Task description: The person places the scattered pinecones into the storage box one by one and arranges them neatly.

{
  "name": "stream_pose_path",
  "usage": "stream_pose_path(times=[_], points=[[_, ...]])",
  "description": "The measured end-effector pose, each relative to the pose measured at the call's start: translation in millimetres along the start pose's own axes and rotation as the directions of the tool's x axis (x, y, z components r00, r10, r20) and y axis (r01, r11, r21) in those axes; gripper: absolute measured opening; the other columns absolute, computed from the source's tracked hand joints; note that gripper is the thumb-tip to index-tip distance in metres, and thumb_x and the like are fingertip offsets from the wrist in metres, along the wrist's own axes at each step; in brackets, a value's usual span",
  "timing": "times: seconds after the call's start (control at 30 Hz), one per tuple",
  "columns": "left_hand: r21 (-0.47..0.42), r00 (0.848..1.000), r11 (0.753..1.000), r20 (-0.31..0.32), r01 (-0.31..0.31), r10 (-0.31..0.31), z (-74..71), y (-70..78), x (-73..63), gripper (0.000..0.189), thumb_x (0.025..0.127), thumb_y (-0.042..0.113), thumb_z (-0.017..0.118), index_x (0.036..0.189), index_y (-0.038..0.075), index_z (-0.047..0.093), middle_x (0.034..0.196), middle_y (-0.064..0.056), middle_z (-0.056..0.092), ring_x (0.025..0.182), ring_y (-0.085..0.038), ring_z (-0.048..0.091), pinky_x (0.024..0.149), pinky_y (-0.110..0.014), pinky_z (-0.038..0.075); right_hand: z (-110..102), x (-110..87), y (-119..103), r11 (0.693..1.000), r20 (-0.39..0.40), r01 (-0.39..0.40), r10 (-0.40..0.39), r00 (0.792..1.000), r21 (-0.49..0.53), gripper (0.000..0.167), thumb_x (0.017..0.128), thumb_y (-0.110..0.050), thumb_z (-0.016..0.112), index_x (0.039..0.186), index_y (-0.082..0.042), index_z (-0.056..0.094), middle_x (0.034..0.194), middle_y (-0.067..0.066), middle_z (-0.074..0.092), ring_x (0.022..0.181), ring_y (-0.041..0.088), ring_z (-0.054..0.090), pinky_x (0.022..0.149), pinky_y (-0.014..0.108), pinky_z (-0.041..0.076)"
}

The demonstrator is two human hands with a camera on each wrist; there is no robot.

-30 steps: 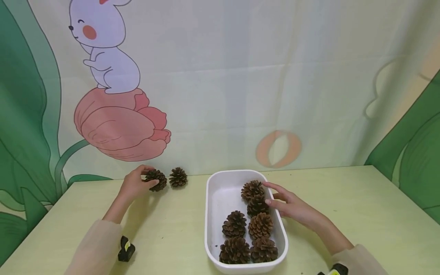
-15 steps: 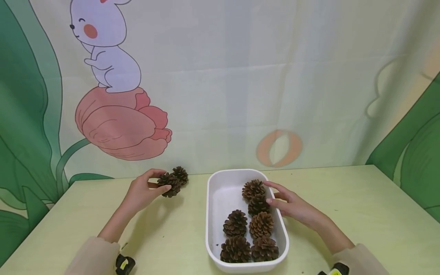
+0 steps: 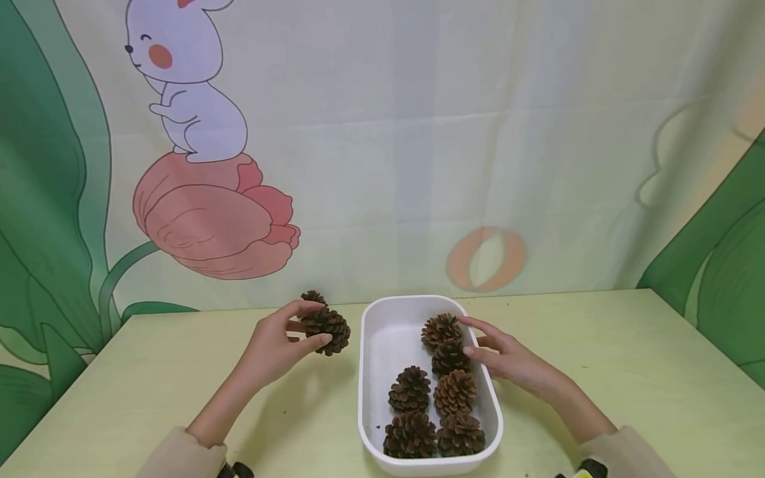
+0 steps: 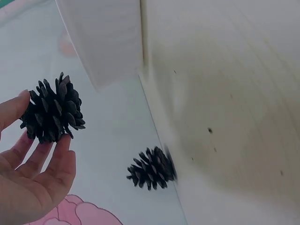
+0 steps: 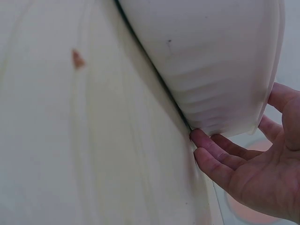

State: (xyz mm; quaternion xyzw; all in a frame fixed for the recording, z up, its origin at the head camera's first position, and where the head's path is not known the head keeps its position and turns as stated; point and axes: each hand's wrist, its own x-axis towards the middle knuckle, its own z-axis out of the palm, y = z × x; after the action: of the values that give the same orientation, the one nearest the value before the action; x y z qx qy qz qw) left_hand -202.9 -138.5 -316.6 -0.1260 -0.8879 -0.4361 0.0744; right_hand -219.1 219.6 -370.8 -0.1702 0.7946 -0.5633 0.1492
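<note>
My left hand (image 3: 276, 346) pinches a brown pine cone (image 3: 331, 332) between thumb and fingers, raised above the table left of the white plastic tub (image 3: 381, 358). Behind it, partly covered in the head view, a second pine cone (image 3: 312, 296) stands on the table; the left wrist view shows this standing cone (image 4: 151, 168) whole. My right hand (image 3: 518, 362) holds the tub's right side, thumb over the rim and fingers (image 5: 215, 164) against the outer wall. Inside the tub, several pine cones (image 3: 455, 393) line the right side and front.
The pale yellow table (image 3: 597, 372) ends at a cloth backdrop (image 3: 370, 166) printed with a rabbit and flower. Part of the tub's floor on the left and back is bare. Small dark crumbs (image 3: 284, 412) dot the table.
My left hand has lifted the pine cone and carried it right, past the standing cone and close to the tub's left rim. My right hand has stayed at the tub.
</note>
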Motion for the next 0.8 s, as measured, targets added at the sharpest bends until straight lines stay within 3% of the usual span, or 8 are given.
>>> stream_pose_path(times=[0.27,0.53,0.8], points=[[-0.031,0.998,0.998,-0.021,-0.056,0.056,15.9,12.8,0.9,0.041,0.075,0.019,0.075,0.114,0.016,0.061,0.112,-0.003,0.062,0.095,-0.020,0.062,0.080,-0.038,0.051,0,0.5,1,1.000,0.006,0.001,-0.001,1.000,0.001,0.061,0.094,-0.027,0.050,0.145,-0.012,0.021,0.125,0.033,0.038,0.105,0.033,0.052,0.083,0.045,0.049],[-0.044,0.993,0.992,-0.034,-0.116,0.114,34.5,27.7,5.2,0.043,0.073,0.018,0.076,0.113,0.015,0.062,0.112,0.000,0.062,0.097,-0.019,0.061,0.080,-0.037,0.050,-1,-0.5,1,1.000,0.004,0.000,0.000,1.000,-0.001,0.061,0.094,-0.027,0.051,0.145,-0.012,0.021,0.125,0.032,0.039,0.105,0.032,0.052,0.083,0.045,0.049],[-0.064,0.991,0.989,-0.015,-0.134,0.134,53.5,31.9,10.1,0.040,0.075,0.017,0.075,0.112,0.014,0.063,0.110,-0.001,0.064,0.099,-0.018,0.058,0.082,-0.039,0.050,-1,0.3,2,1.000,0.008,0.005,-0.005,1.000,0.005,0.061,0.094,-0.026,0.051,0.145,-0.012,0.021,0.125,0.033,0.038,0.104,0.032,0.052,0.083,0.045,0.049]])
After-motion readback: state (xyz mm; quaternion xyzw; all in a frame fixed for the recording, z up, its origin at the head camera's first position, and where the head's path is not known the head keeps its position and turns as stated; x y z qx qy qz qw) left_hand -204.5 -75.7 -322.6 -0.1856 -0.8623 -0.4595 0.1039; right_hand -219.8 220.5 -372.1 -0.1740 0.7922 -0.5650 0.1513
